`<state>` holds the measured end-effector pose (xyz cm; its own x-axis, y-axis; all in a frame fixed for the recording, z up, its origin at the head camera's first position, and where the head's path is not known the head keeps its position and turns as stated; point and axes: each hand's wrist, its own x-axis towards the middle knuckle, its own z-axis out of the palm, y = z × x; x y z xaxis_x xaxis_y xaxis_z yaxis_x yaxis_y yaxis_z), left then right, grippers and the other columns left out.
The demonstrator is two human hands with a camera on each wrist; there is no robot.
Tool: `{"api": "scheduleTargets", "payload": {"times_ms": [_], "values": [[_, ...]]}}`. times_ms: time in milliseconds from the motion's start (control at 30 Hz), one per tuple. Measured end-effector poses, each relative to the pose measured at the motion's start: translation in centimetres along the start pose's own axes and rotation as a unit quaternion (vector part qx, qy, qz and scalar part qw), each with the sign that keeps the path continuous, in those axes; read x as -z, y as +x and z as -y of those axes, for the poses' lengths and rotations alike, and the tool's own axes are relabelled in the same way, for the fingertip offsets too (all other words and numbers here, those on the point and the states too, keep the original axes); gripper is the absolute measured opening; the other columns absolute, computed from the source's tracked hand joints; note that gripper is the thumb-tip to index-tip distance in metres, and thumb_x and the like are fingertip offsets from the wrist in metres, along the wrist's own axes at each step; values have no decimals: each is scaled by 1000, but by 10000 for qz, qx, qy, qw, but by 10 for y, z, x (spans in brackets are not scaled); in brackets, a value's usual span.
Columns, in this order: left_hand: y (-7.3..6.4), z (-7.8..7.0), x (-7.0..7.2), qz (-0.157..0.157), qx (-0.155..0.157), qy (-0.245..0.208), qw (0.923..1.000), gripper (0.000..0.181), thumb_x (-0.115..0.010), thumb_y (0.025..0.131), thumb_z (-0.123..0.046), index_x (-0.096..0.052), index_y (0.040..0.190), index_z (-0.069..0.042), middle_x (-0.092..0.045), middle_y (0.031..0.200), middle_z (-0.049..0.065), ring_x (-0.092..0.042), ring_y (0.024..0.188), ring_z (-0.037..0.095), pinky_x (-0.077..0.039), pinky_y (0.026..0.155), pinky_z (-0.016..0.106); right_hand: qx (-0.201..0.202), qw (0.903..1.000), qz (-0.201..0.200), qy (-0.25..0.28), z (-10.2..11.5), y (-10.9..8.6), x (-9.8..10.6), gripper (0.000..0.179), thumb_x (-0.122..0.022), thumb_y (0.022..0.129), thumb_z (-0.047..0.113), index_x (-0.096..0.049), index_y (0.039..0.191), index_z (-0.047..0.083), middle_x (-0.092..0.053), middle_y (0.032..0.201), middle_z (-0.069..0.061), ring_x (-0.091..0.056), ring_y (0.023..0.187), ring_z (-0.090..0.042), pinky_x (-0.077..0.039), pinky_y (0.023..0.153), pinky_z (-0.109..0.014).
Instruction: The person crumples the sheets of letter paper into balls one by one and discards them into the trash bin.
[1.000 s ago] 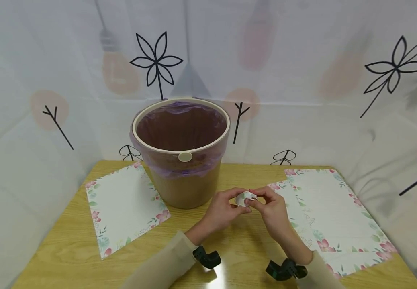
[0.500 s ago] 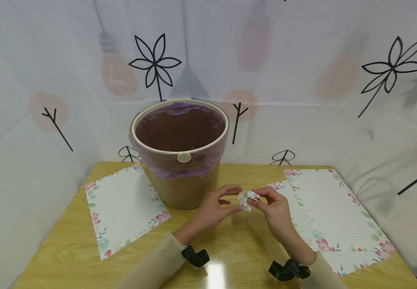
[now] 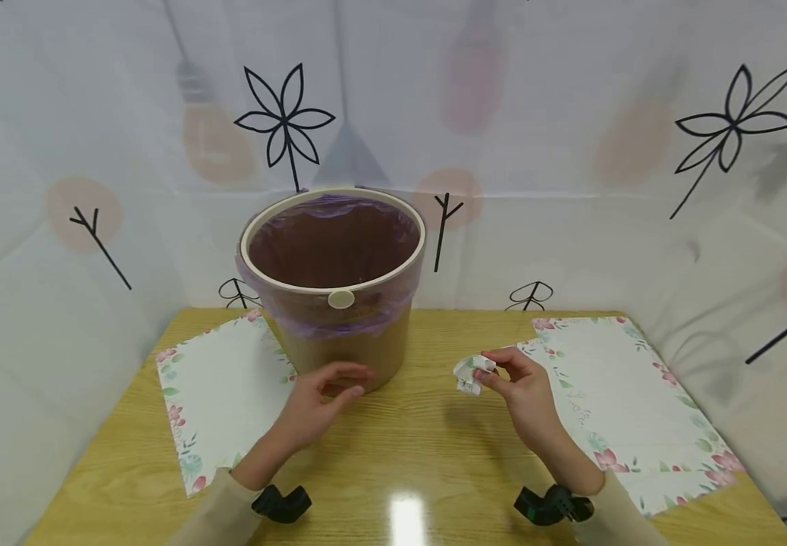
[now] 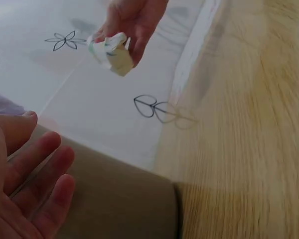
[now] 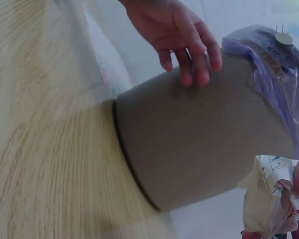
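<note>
Pinching crumpled paper (image 3: 468, 371) in right hand (image 3: 530, 390), carrying nothing in left hand (image 3: 315, 398)

Head view: holding paper above table (image 3: 393, 447), right of bin (image 3: 366, 350); using only a thumb-and-finger pinch, probably enough for something so light. Angling right forearm (image 3: 574, 459) inward. Holding left hand relaxed in front of bin.

Left wrist view: showing left fingers (image 4: 59, 199) loosely bent, well apart from paper.

Right wrist view: showing liner (image 5: 276, 72) folded down outside bin, likely against slipping in. Cannot tell contact between left fingers and bin.
</note>
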<state>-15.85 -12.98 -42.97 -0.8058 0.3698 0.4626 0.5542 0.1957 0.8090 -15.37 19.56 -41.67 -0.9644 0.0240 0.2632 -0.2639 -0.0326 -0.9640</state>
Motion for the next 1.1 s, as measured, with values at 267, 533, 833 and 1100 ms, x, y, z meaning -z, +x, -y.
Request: {"api": "scheduleTargets", "payload": {"times_ms": [267,533,833,1100], "values": [[-7,-25,65,-1101,-88,819,9905,20,-62,93,10,-69,109,2,-72,101,14,-68,91,11,-56,75,23,-76,10000,-49,-5,-1,0,3,26,-71,88,-6,-61,111,-13,-67,104,1,-62,97,-12,-52,83,-20],[12,-42,119,-2590,203,1366,9560,18,-61,98,0,-70,113,3,-70,109,16,-64,96,1,-50,79,12,-359,9991,-185,-142,0,0,6,31,-73,90,1,-60,116,-9,-66,105,4,-59,99,-10,-49,83,-18],[35,-50,143,-2793,-116,1540,9477,30,-64,97,-7,-66,127,-6,-62,132,5,-53,121,10,-47,85,14,-524,9984,-130,-155,-2,-1,8,35,-73,90,5,-58,120,-8,-66,106,3,-57,93,-10,-51,81,-19],[54,-56,143,-2354,-636,1872,9516,34,-67,92,-6,-66,126,-5,-53,143,2,-44,131,18,-42,96,21,-508,9986,-118,-122,-1,3,7,39,-73,90,4,-57,122,-10,-65,106,2,-57,94,-11,-52,81,-20]]}}
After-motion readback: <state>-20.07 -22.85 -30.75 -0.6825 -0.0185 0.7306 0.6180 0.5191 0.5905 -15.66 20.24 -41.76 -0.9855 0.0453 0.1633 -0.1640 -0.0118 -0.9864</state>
